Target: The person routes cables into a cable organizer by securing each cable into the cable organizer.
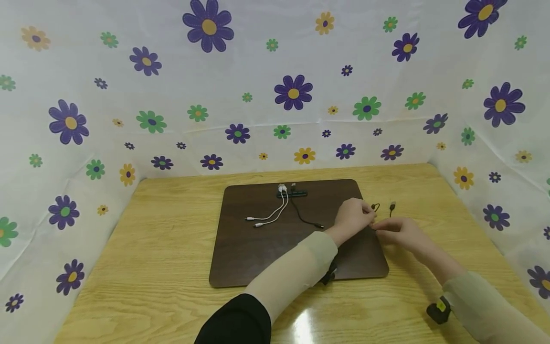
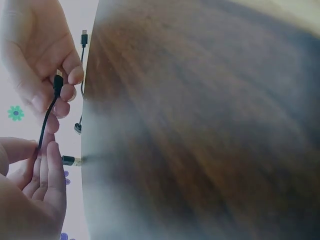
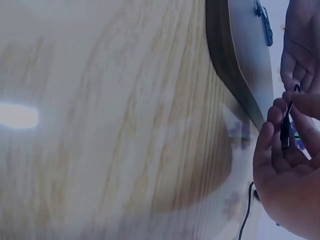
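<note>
Steadying a black USB cable (image 2: 45, 119) by the dark brown board's (image 1: 266, 253) right edge, I pinch it in the fingers of left hand (image 1: 353, 215) and right hand (image 1: 401, 234), ideally lightly, avoiding kinks.

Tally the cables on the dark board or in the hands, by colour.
White: 2, the white cables on the dark board
Black: 2, the black board cable and the held black cable between the left hand and right hand
Total: 4
</note>
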